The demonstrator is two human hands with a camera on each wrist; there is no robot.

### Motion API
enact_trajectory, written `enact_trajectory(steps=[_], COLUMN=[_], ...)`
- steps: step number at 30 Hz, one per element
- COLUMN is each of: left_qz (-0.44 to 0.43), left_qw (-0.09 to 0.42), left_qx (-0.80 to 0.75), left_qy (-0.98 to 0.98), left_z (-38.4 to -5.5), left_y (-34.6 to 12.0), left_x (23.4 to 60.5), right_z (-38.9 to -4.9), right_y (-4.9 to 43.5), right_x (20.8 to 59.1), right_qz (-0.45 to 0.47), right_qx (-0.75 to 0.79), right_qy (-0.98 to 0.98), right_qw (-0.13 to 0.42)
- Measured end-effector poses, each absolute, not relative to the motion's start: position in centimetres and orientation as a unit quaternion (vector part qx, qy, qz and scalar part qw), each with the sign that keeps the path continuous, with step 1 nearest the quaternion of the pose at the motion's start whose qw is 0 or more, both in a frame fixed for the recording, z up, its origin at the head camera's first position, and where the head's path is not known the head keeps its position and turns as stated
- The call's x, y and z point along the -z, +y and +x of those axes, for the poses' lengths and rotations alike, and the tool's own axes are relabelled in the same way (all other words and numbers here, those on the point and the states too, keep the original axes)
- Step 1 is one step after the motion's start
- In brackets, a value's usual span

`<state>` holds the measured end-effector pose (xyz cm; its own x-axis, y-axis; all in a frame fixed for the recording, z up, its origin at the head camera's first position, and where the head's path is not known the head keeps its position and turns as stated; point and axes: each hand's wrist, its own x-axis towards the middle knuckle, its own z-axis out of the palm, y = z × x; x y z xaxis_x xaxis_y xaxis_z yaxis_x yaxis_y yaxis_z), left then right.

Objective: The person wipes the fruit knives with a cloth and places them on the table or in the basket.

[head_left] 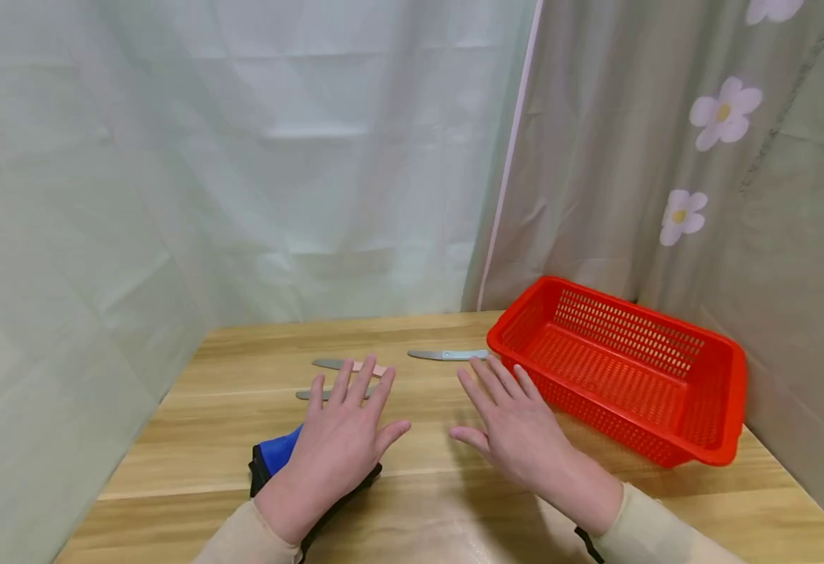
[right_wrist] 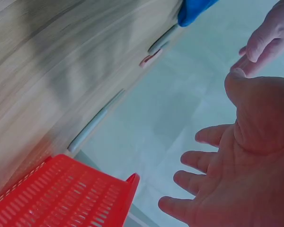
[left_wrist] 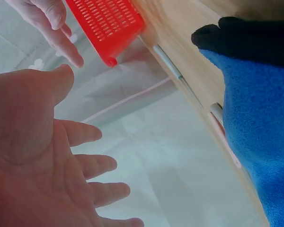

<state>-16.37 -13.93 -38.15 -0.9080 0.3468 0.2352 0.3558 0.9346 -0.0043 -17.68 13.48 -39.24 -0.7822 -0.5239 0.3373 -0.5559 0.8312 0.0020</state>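
Observation:
Both hands hover above the wooden table with fingers spread and straight, holding nothing. In the head view my left hand [head_left: 341, 435] is over a blue and black cloth item [head_left: 278, 450], which it partly covers; its kind is unclear. Just beyond those fingertips lie a knife with a pink handle [head_left: 329, 363] and another knife [head_left: 304, 395], its handle mostly hidden by the hand. My right hand [head_left: 521, 427] is beside a red plastic basket [head_left: 595, 407]. A knife with a light blue handle [head_left: 463, 355] lies farther back, near the basket's left corner.
The slotted basket stands at the table's right side. A pale curtain [head_left: 355, 157] rises behind the back edge of the wooden table [head_left: 193, 423], and a grey-brown curtain with flowers [head_left: 595, 157] hangs behind the basket.

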Motion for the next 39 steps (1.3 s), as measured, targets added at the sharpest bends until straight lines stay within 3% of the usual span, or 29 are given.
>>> enact_trajectory(steps=[15, 30, 39], left_qz=[-0.184, -0.182, -0.179], left_qw=[0.12, 0.103, 0.107], left_qx=[0.041, 0.038, 0.037], left_qy=[-0.975, -0.977, -0.977], left_z=[-16.0, -16.1, -16.1], left_y=[-13.7, -13.8, -14.0], left_x=[38.2, 38.0, 38.5], right_z=[-17.9, -19.4, -20.0], right_y=[16.6, 18.9, 19.6], right_x=[39.7, 40.3, 40.9], right_qz=[0.25, 0.184, 0.184], right_qx=[-0.016, 0.002, -0.025], right_qy=[-0.948, -0.966, -0.958], right_qw=[0.196, 0.183, 0.217])
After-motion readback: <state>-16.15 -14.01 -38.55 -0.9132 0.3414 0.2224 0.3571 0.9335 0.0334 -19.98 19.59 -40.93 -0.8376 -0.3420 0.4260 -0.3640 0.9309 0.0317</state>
